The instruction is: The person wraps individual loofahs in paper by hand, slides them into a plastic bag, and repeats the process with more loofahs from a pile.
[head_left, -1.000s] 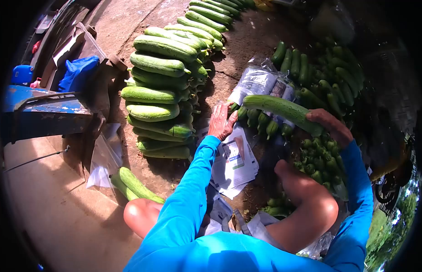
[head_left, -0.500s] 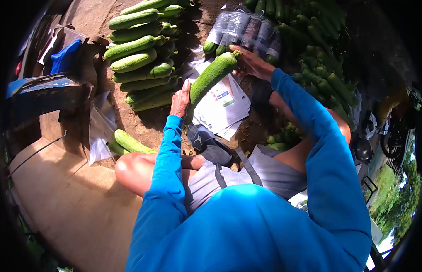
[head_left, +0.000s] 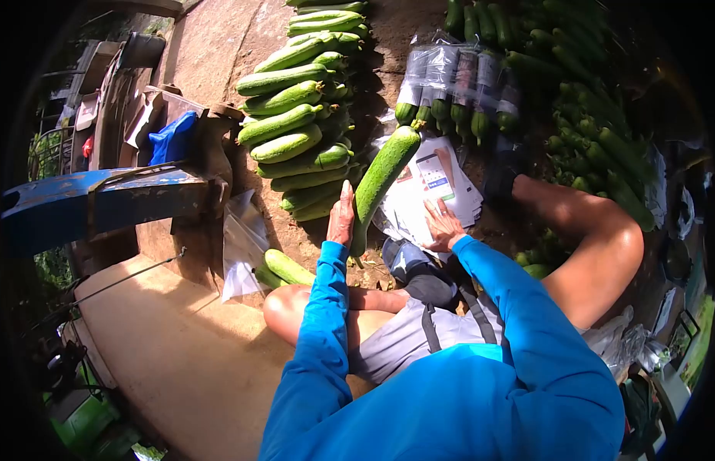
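Note:
My left hand [head_left: 342, 219] grips the near end of a long green gourd [head_left: 382, 178], which slants up and to the right over the ground. My right hand [head_left: 443, 227] rests fingers spread on a stack of printed paper sheets [head_left: 438, 188] lying in front of my knees; whether it grips a sheet I cannot tell. Both arms wear blue sleeves. I sit on the ground with bare knees to either side.
A tall stack of green gourds [head_left: 296, 127] lies to the left. Bagged gourds in clear plastic [head_left: 457, 84] lie behind the papers, loose small gourds [head_left: 595, 146] at right. Empty plastic bags [head_left: 242, 246] and two gourds [head_left: 284, 267] sit beside a blue metal frame [head_left: 96, 200].
My right hand has let go of the gourd's far end and dropped onto the paper stack. The left hand still holds the gourd, now more upright. The view has shifted.

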{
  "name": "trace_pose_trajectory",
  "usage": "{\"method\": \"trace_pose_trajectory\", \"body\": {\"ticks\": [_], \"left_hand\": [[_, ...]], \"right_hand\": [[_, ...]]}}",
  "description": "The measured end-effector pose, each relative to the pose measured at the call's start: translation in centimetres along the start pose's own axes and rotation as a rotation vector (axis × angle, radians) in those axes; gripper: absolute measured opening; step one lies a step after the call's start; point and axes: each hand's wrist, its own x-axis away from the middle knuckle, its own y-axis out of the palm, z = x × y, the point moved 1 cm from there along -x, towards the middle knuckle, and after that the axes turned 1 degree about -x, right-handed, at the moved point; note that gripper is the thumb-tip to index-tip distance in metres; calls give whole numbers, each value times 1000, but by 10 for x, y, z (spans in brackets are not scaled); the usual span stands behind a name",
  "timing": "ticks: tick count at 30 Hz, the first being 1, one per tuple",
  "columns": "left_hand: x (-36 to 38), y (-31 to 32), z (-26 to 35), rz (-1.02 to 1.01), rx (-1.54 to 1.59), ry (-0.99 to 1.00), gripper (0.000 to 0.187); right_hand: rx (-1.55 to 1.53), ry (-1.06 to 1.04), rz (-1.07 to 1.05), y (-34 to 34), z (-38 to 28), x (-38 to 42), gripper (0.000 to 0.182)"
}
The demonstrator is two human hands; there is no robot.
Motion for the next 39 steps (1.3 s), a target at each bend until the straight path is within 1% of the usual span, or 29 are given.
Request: {"method": "trace_pose_trajectory", "body": {"ticks": [1, 2, 5, 6, 7, 9, 10, 11, 12, 13, 14, 16, 17, 19, 20, 21, 23, 24, 25, 26, 27, 30, 31, 33, 34, 35, 36, 37, 39], "left_hand": [[17, 4, 29, 23, 291, -78, 72], [15, 6, 29, 4, 273, -94, 74], [11, 1, 24, -136, 267, -126, 81], [10, 4, 20, -80, 282, -88, 81], [12, 7, 18, -21, 299, -47, 82], [14, 7, 20, -43, 340, -122, 82], [12, 1, 19, -137, 305, -268, 80], [15, 4, 17, -142, 303, -274, 80], [14, 9, 16, -120, 399, -200, 77], [16, 12, 13, -97, 494, -129, 79], [16, 13, 9, -102, 491, -139, 79], [6, 20, 6, -118, 174, -260, 82], [4, 26, 5, -124, 176, -262, 82], [5, 37, 2, -54, 71, -66, 85], [5, 43, -1, -59, 73, -71, 85], [5, 48, 2, -25, 38, -80, 85], [7, 53, 8, 4, 6, -104, 86], [3, 53, 13, -59, -158, -108, 87], [-3, 55, 16, -120, -321, -106, 89], [-11, 58, 14, -196, -452, -135, 90], [-8, 62, 25, -201, -505, -131, 85], [-7, 77, 37, -384, -705, -1, 70], [-20, 84, 24, -418, -713, -129, 64], [-20, 100, 9, -378, -674, 84, 57], [-22, 106, 8, -433, -747, 81, 51], [-20, 115, 5, -384, -710, 100, 66], [-23, 122, -13, -357, -705, 206, 66], [-26, 129, -31, -326, -696, 311, 66], [-20, 128, -24, -416, -755, 229, 65]], "right_hand": [[-62, 51, 11, -6, -2, -11, 108], [-129, 101, 13, -8, -7, -19, 106], [-178, 12, 83, -27, -6, -19, 91], [-124, -2, 199, -16, 0, -22, 89], [-107, 23, 235, -18, 5, -17, 93], [-43, 135, 114, -14, 13, 0, 97], [-47, 138, 107, 5, 21, 6, 97], [76, 82, 170, 25, 26, 15, 98], [203, 26, 236, 28, 27, 21, 99], [198, 29, 232, 31, 28, 22, 99], [183, 12, 242, 36, 27, 24, 98], [147, -26, 245, 40, 32, 23, 93], [147, -21, 240, 39, 38, 20, 93], [77, -135, 287, 45, 47, 15, 85], [162, -205, 400, 49, 53, 17, 72], [162, -203, 397, 53, 60, 11, 72], [155, -355, 331, 72, 67, 5, 58], [107, -245, -162, 17, 50, 16, 50], [110, -243, -167, 15, 49, 22, 50], [132, -301, -1, 15, 48, 25, 47], [153, -359, 165, 14, 45, 29, 45], [135, -346, 221, -5, 24, 37, 45], [166, -345, 255, -5, 20, 36, 46], [174, -326, 271, -4, 10, 33, 51], [175, -335, 312, -3, 8, 33, 50], [176, -341, 353, -2, 7, 34, 48], [126, -345, 341, -8, 5, 36, 46], [114, -330, 227, -13, 5, 44, 44], [78, -303, 293, -3, 6, 47, 44]]}}
